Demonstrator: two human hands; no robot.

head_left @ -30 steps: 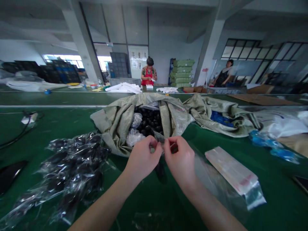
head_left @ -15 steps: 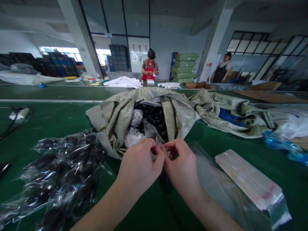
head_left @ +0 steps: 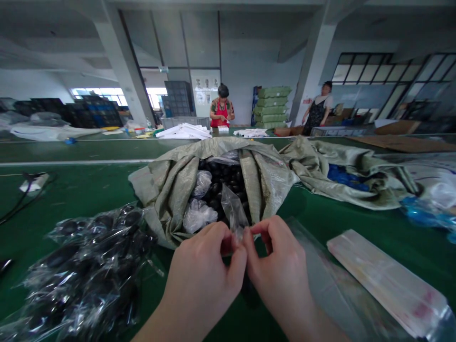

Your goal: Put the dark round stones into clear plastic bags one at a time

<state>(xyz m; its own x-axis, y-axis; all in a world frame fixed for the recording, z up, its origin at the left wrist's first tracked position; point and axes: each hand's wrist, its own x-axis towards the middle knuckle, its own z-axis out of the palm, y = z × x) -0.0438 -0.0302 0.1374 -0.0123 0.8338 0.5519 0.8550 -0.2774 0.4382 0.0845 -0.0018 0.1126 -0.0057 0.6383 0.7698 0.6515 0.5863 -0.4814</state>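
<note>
Both my hands pinch the top of a small clear plastic bag point(head_left: 233, 211) at the front of the table. My left hand point(head_left: 201, 278) and my right hand point(head_left: 280, 275) nearly meet at its neck, and a dark object hangs below them, partly hidden. Just behind them gapes a woven grey-green sack point(head_left: 167, 199) full of glossy black round items point(head_left: 224, 175) and crumpled plastic point(head_left: 197, 216). Bagged black items point(head_left: 85, 270) lie heaped to my left. A flat clear sleeve with a white-and-pink paper insert point(head_left: 386, 280) lies to my right.
The green work table point(head_left: 71, 190) holds a black cable point(head_left: 24, 202) at left and a second woven sack with blue items point(head_left: 347, 178) at right. Two co-workers point(head_left: 221, 107) stand beyond it, among crates and stacked green sacks point(head_left: 271, 107).
My hands sit slightly lower in view, and more of the clear bag stands above my fingers. The view has shifted a little, and the paper sleeve appears nearer the right edge.
</note>
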